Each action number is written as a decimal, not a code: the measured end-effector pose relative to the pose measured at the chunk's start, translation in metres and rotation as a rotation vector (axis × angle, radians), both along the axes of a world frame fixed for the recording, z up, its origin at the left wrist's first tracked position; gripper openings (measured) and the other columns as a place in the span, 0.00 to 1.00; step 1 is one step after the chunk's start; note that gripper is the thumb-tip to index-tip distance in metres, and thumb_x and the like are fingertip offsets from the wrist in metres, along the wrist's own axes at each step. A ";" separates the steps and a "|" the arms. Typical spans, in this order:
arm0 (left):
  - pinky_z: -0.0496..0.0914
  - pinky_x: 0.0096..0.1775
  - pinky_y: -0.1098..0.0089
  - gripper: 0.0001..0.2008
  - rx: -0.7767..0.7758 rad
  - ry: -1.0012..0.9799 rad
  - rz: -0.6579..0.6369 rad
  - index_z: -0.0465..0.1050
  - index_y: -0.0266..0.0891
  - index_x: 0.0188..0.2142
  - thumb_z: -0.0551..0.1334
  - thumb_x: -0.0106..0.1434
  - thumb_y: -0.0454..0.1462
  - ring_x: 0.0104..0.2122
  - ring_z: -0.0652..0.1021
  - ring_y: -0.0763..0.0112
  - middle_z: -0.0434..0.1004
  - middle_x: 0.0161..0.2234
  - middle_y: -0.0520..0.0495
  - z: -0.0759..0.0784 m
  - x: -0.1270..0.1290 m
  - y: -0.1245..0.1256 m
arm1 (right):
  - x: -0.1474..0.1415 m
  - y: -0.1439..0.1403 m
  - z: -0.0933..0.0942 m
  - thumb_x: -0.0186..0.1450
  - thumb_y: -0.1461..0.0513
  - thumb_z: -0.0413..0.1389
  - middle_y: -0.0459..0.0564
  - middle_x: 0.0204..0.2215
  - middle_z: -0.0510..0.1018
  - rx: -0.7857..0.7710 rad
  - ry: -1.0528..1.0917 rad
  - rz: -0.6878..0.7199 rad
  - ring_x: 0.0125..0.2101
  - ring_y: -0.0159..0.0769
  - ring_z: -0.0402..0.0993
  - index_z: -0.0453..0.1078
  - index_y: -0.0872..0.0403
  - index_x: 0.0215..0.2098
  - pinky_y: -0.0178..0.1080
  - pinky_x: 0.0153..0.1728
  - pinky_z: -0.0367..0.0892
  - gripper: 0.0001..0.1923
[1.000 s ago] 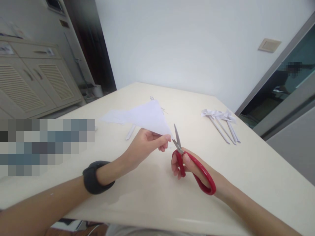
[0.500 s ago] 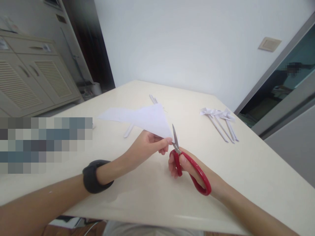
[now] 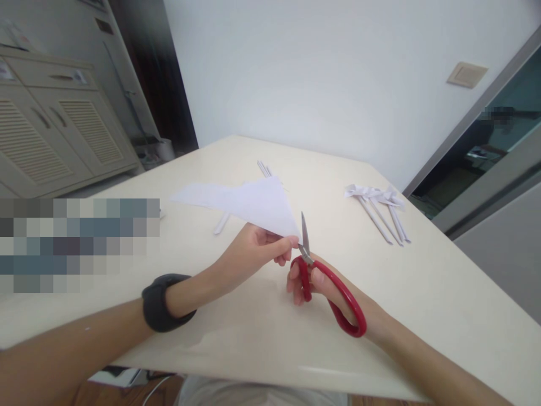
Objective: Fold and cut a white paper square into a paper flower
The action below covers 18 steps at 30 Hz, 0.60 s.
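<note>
Cutting a folded paper triangle at its corner

Pinched between thumb and fingers of the left hand (image 3: 249, 251), a white folded paper triangle (image 3: 253, 204) is held above the cream tabletop (image 3: 422, 293), its near corner pointing toward the blades. Red-handled steel scissors (image 3: 321, 282) are gripped in the right hand (image 3: 315, 282), fingers closed through the loops, the blades nearly shut at the paper's corner. A black wristband (image 3: 163, 301) is worn on the left forearm. Several white rolled paper sticks with folded heads (image 3: 378, 206) lie well apart to the right; a few more paper strips (image 3: 264, 168) are seen beyond the triangle.
</note>
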State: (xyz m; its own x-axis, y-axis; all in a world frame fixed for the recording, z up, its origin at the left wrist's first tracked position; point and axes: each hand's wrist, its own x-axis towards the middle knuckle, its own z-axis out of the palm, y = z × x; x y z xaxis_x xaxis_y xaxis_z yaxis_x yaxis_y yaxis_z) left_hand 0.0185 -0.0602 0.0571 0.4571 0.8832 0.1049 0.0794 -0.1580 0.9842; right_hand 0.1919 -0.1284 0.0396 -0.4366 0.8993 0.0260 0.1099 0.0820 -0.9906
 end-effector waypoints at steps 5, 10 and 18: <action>0.66 0.24 0.77 0.09 -0.007 0.011 -0.020 0.69 0.36 0.25 0.62 0.56 0.40 0.20 0.69 0.78 0.69 0.18 0.54 0.001 0.000 0.001 | -0.001 0.000 0.000 0.65 0.47 0.44 0.48 0.30 0.71 -0.006 0.004 0.012 0.31 0.33 0.67 0.64 0.54 0.39 0.38 0.35 0.62 0.20; 0.67 0.24 0.77 0.10 0.003 0.023 -0.009 0.69 0.36 0.24 0.62 0.56 0.40 0.20 0.69 0.78 0.68 0.17 0.54 0.001 0.000 0.000 | -0.002 0.000 0.002 0.64 0.46 0.44 0.49 0.32 0.71 -0.011 -0.007 -0.008 0.31 0.33 0.67 0.64 0.54 0.37 0.38 0.35 0.63 0.21; 0.67 0.24 0.76 0.09 0.013 0.013 0.005 0.70 0.36 0.24 0.62 0.56 0.40 0.19 0.69 0.77 0.68 0.17 0.54 -0.001 0.000 0.001 | -0.001 -0.001 0.004 0.64 0.46 0.45 0.48 0.32 0.70 -0.024 -0.019 0.002 0.32 0.33 0.66 0.62 0.53 0.37 0.38 0.35 0.62 0.20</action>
